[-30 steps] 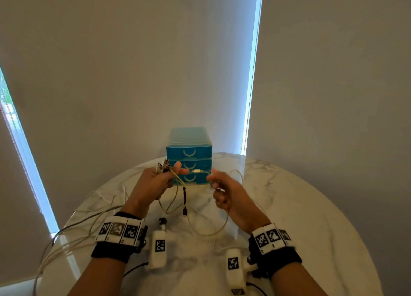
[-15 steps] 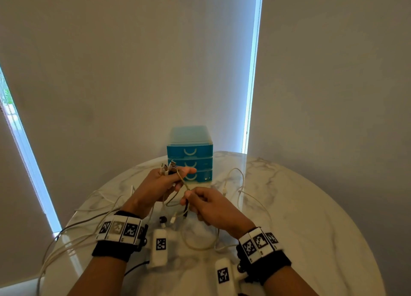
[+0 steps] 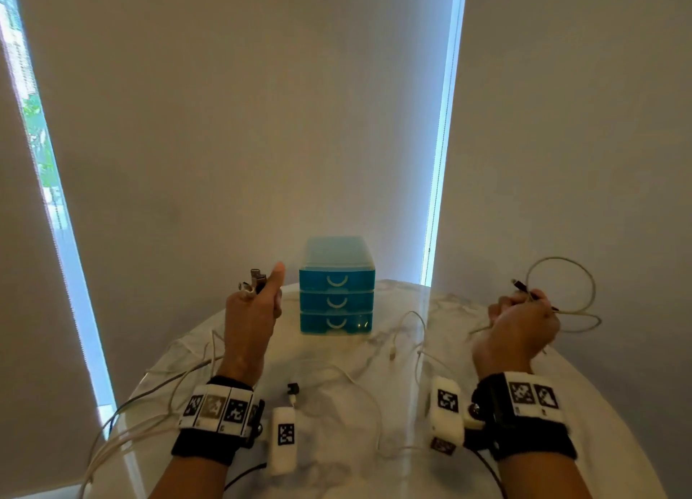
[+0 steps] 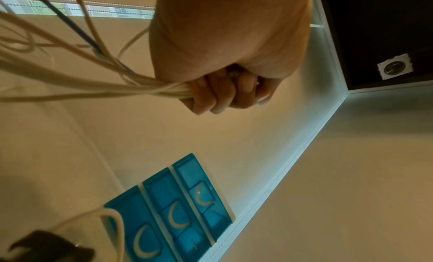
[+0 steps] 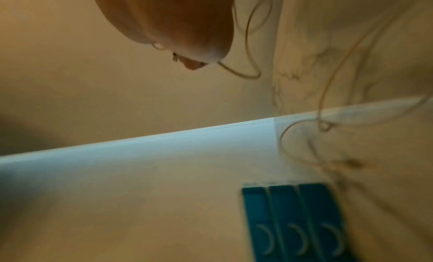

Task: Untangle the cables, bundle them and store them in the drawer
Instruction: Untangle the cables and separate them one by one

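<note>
My left hand (image 3: 258,307) is raised left of the blue drawer unit (image 3: 336,302) and grips a bunch of white cables (image 4: 98,84), their metal plugs (image 3: 256,279) sticking up above the fist. My right hand (image 3: 524,322) is far out to the right and grips one white cable (image 3: 576,296), which loops beyond the fist with its plug end (image 3: 518,284) up. More loose white cable (image 3: 415,333) trails over the marble table (image 3: 374,405). All three drawers look closed.
A black plug (image 3: 293,388) on a white lead lies on the table between my wrists. Cables hang off the table's left edge (image 3: 123,435). Roller blinds and bright window strips stand behind the table.
My right hand has swung from the middle far out to the right, pulling one cable clear of the bunch. My left hand has lifted a little with its cables.
</note>
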The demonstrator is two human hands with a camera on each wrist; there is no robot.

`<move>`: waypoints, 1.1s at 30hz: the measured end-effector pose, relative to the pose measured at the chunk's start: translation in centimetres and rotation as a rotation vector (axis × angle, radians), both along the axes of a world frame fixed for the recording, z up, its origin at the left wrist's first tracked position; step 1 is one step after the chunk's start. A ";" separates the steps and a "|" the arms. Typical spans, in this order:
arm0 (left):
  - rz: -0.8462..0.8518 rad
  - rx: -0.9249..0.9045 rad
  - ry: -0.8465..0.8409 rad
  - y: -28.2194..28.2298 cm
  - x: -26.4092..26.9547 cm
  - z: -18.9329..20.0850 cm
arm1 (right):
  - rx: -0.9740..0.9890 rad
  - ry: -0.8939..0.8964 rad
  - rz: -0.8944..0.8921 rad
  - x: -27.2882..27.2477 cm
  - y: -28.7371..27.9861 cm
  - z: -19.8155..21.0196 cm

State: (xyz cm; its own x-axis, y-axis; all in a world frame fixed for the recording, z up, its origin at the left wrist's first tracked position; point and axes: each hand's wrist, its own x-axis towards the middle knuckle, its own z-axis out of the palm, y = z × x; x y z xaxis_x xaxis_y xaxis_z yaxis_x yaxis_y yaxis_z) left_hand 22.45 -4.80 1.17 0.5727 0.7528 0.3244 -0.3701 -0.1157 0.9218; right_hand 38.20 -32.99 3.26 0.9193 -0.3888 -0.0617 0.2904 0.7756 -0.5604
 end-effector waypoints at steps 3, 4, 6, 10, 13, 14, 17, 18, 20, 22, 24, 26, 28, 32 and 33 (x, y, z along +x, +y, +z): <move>0.126 0.000 -0.126 -0.4 -0.5 0.7 | 0.030 -0.014 -0.141 1.6 4.5 2.4; 0.160 0.004 -0.182 -0.6 -0.8 1.1 | -0.067 -0.020 -0.150 1.8 7.0 2.7; 0.263 0.078 -0.293 -0.8 -1.3 1.6 | -0.512 -0.159 0.053 0.7 13.0 1.7; 0.496 0.286 -0.426 -0.7 -2.5 2.0 | -1.405 -0.606 0.879 -7.9 24.3 -2.2; 0.476 0.305 -0.357 0.1 -2.2 2.1 | -1.165 -0.599 0.859 -9.9 24.2 -2.7; 0.452 0.295 -0.298 0.3 -2.0 2.0 | -1.042 -0.522 0.866 -9.6 23.0 -3.1; 0.335 0.226 -0.096 0.7 -1.6 1.6 | -0.882 -0.322 0.950 -8.8 19.0 -4.5; 0.299 0.212 -0.011 0.8 -1.5 1.5 | -0.851 -0.276 0.992 -8.7 18.0 -5.0; 0.207 0.170 0.147 0.9 -1.2 1.2 | -0.776 -0.199 1.012 -7.9 15.7 -6.0; 0.063 0.041 0.235 0.8 -0.8 1.3 | -0.652 -0.152 1.004 -7.1 13.3 -7.0; -0.099 -0.107 0.248 0.6 -0.3 1.1 | -0.539 -0.121 1.007 -6.6 11.4 -7.8; -0.222 -0.187 0.246 0.3 0.2 0.6 | -0.462 -0.113 1.039 -6.5 10.4 -8.4; -0.294 -0.206 0.265 -0.1 0.8 -0.4 | -0.470 -0.161 1.080 -6.6 10.0 -8.5; -0.390 -0.253 0.278 -0.6 2.0 -1.6 | -0.668 -0.328 1.125 -7.4 10.2 -8.2; -0.436 -0.239 0.278 -0.7 2.1 -1.6 | -0.708 -0.364 1.126 -7.6 10.4 -8.1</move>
State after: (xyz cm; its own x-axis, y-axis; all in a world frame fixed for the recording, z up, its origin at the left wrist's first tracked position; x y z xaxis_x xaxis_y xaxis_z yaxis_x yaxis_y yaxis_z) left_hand 24.52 -5.53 -0.44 0.8867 0.4611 -0.0336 -0.0761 0.2174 0.9731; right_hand 30.56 -22.61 -4.85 0.6770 0.7216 0.1450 -0.0843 0.2717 -0.9587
